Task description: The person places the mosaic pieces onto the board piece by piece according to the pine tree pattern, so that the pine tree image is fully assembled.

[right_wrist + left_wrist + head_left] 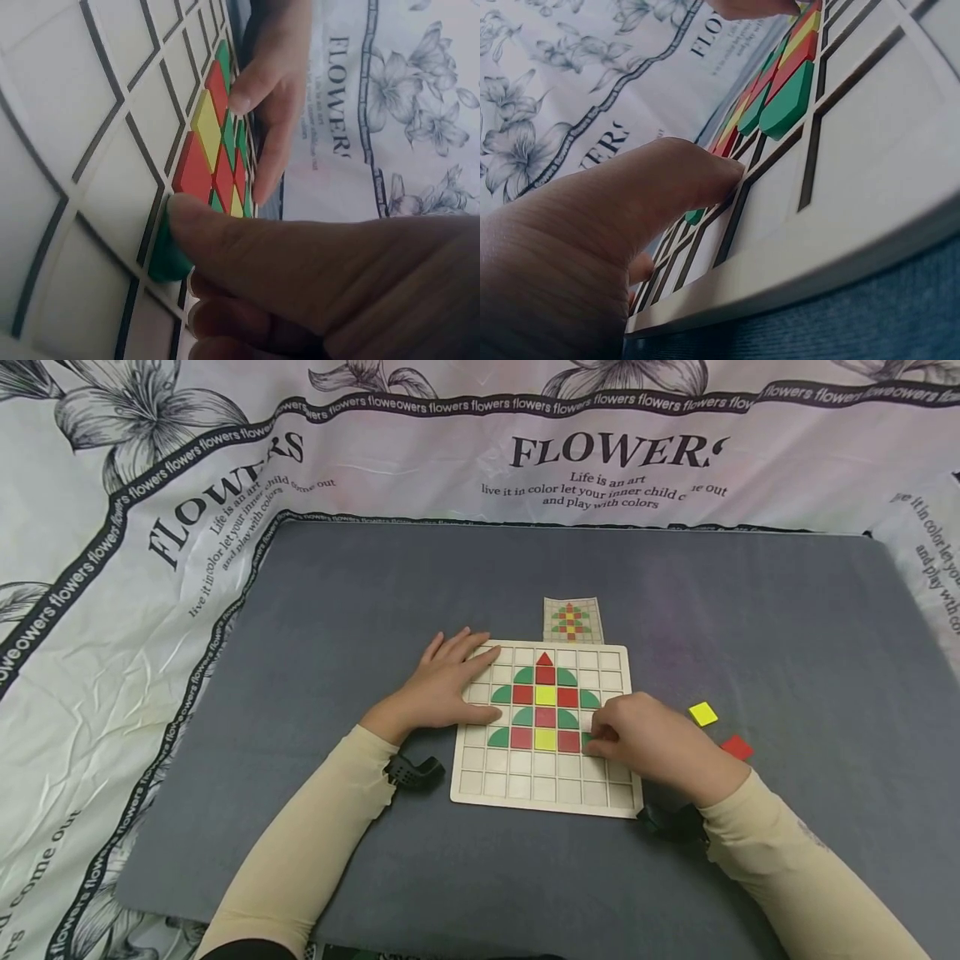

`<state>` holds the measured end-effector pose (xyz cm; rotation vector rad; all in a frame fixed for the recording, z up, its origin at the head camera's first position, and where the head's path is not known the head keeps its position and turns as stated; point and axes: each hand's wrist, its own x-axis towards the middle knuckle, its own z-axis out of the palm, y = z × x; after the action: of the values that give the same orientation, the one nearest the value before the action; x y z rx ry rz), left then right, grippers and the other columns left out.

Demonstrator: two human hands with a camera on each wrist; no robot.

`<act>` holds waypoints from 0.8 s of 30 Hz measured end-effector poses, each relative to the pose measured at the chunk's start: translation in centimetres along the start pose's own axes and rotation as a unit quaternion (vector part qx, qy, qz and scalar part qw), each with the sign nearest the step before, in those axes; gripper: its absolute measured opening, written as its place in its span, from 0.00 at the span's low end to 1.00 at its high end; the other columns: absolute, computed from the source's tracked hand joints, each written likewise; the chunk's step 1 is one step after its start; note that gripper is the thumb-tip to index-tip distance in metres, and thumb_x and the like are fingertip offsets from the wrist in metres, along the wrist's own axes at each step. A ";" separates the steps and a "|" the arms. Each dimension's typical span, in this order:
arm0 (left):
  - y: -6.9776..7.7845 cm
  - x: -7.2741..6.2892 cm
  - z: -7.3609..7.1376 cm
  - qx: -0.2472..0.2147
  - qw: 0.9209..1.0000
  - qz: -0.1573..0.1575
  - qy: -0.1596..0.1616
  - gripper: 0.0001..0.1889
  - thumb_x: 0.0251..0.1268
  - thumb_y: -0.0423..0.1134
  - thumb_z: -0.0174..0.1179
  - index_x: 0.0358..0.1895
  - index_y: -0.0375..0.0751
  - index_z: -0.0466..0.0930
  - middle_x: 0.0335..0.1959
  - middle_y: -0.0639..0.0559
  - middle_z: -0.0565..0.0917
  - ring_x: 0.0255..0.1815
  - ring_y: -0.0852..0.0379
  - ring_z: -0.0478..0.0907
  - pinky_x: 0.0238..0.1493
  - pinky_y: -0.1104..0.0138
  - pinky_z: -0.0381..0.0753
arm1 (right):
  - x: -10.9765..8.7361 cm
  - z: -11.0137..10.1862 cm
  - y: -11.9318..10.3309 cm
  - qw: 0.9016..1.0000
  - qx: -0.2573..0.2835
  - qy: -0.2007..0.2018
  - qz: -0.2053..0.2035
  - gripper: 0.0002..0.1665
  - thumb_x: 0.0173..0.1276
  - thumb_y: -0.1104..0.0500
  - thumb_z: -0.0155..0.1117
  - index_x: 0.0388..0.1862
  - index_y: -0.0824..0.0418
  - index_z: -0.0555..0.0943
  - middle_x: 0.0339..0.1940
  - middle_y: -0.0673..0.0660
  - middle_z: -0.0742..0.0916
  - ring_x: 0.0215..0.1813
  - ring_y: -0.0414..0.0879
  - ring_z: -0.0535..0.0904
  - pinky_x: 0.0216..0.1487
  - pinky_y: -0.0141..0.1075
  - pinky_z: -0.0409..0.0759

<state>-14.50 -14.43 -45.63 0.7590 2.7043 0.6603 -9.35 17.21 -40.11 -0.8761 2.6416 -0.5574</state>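
Note:
A pale grid board (525, 787) lies on the table, bearing a tree-like pattern of red, yellow and green tiles topped by a red triangle (544, 659). With fingers spread, my left hand (438, 685) rests on the board's left side; its thumb (682, 176) lies across the grid. At the lower right end of the pattern, my right hand (652, 739) pinches a green quarter-circle tile (169, 251) between thumb and fingers. That tile sits against the grid beside a red square (193, 169), and is partly covered by the thumb.
A small pattern card (573, 620) stands out beyond the board's far edge, showing a similar tree. To the right lie a loose yellow tile (703, 714) and loose red tile (737, 748), the red partly behind my right wrist. A grey cloth (375, 602) covers the table.

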 end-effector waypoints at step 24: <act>-0.1 0.0 0.1 -0.001 1.000 0.000 0.001 0.52 0.62 0.65 0.66 0.86 0.49 0.55 0.87 0.47 0.50 0.89 0.46 0.36 0.84 0.45 0.25 | -6.8 -4.3 7.9 0.983 -0.026 -0.032 0.177 0.18 0.53 0.58 0.82 0.30 0.58 0.77 0.26 0.50 0.77 0.30 0.46 0.71 0.31 0.40 0.68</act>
<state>-14.57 -14.45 -45.72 0.7580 2.7057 0.6635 -9.80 28.46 -38.76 -0.4119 2.6742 -0.3629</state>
